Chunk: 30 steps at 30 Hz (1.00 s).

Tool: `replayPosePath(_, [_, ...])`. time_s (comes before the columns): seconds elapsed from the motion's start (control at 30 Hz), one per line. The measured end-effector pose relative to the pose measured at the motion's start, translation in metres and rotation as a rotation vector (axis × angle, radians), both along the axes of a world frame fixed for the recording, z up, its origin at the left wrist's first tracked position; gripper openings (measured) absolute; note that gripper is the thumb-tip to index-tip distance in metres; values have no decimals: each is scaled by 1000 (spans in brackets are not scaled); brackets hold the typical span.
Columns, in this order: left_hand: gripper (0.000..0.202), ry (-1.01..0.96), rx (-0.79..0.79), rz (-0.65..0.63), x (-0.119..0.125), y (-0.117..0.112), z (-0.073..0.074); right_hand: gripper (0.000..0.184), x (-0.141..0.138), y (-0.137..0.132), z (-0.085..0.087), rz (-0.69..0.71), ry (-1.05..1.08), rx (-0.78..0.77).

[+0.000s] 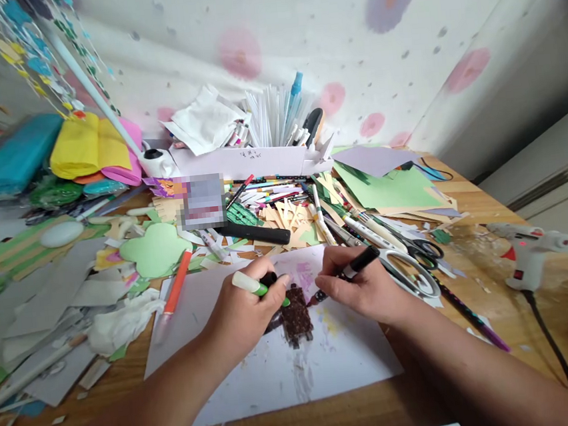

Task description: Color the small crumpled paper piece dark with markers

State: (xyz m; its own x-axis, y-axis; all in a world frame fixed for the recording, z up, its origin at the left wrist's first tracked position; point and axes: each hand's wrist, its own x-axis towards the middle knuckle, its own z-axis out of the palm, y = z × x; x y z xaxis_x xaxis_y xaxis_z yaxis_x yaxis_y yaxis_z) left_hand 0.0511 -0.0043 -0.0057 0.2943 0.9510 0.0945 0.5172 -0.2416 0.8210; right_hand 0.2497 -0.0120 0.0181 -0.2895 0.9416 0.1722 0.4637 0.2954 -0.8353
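Observation:
A white sheet of paper (245, 384) with colour smudges lies on the wooden table. On it rests a small dark brown, roughly rectangular piece (297, 319) with short tabs at its edges. My left hand (245, 307) is closed on a green-and-white marker (248, 283), its tip end close to the piece's left edge. A black cap-like end (269, 279) also shows between these fingers. My right hand (362, 289) grips a black marker (362, 262), its lower end slanting towards the piece's right side. Whether either hand's fingers touch the piece, I cannot tell.
An orange marker (176, 285) lies at the sheet's left edge. Paper scraps (75, 287) crowd the left side. Behind are several pens and a white box (259, 160). Scissors (413, 271) and a glue gun (531, 249) with its cord are on the right.

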Motion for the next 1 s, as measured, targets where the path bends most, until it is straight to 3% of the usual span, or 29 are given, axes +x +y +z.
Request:
replayPosePath(0.13, [25,4,-2,-6,0,0,1,17,0,-1,1,0,26,4])
replayPosePath(0.3, [26,9,10,-6,0,0,0,15,-1,-2,1,95,100,-97])
replayPosePath(1.0, [26,-1,18,-6,0,0,1,18,0,-1,2,86,90,-75])
